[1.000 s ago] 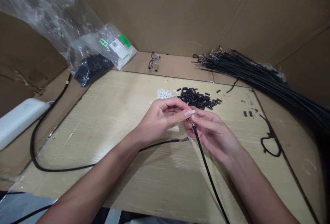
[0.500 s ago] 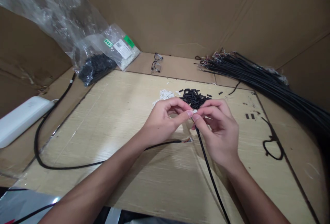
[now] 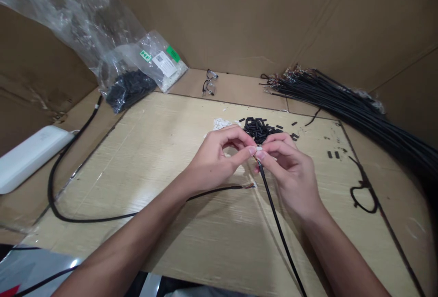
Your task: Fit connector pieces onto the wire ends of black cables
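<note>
Connector [image 3: 259, 149] is up over the tabletop [image 3: 205, 242], fingers of left hand [image 3: 214, 160] and right hand [image 3: 297, 178] pinching it from either side. Probably light, rigid, easy to fumble. Thin wires [image 3: 258, 162] look fragile, black cable [image 3: 278, 218] springy. Hold by its sides, off the wires. Wire seating's too small to tell.

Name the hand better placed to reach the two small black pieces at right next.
Likely the right hand: it is nearer the black pieces; the left hand would cross it. Both pinch the white connector.
</note>
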`<state>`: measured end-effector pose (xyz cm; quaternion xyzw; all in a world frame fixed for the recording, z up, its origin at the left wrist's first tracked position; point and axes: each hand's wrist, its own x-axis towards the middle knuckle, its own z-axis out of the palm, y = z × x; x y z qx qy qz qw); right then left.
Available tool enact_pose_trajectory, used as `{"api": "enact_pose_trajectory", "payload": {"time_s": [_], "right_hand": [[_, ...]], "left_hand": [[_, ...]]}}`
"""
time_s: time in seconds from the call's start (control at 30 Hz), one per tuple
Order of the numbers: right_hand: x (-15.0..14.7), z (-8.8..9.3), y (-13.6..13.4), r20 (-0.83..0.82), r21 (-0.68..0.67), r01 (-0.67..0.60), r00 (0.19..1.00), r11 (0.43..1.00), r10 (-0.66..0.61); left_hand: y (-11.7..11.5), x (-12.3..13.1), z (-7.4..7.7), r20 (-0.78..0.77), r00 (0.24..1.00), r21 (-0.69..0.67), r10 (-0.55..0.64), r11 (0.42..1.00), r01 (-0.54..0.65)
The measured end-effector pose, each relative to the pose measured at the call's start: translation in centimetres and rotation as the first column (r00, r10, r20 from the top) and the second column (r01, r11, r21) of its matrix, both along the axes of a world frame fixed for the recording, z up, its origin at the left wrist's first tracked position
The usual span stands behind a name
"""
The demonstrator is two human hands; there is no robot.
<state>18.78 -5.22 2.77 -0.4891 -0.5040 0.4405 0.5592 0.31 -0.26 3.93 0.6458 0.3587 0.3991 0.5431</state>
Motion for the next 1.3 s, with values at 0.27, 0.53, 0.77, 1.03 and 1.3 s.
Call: {"api": "enact_pose_trajectory", "payload": {"time_s": [0.27,0.53,0.77,1.03,1.3], "right_hand": [[-0.4,0.1,-0.2,-0.065,-0.091,-0.074,0.996,0.993,0.068],[0.0,-0.1,-0.1,-0.177,-0.181,-0.179,0.973,0.967,0.147],[-0.1,-0.1,-0.1,-0.193,-0.155,-0.203,0.966,0.967,0.172],[-0.2,0.3,-0.1,-0.355,-0.24,-0.262,0.92,0.935,0.166],[-0.2,0.8,0.1,-0.485,-0.335,-0.337,0.862,0.88,0.145]], "left_hand": [[0.2,0.4,-0.7,0.113,0.993,-0.052,0.017,0.999,-0.011],[0.6,0.3,-1.1,0.142,0.976,0.019,0.166,0.985,-0.17],[0.5,0.2,-0.8,0.158,0.972,-0.064,0.175,0.984,-0.167],[0.5,0.2,-0.8,0.199,0.971,-0.197,0.132,0.976,-0.093],[0.2,0.6,-0.9,0.296,0.955,-0.259,0.029,0.964,0.051]]}}
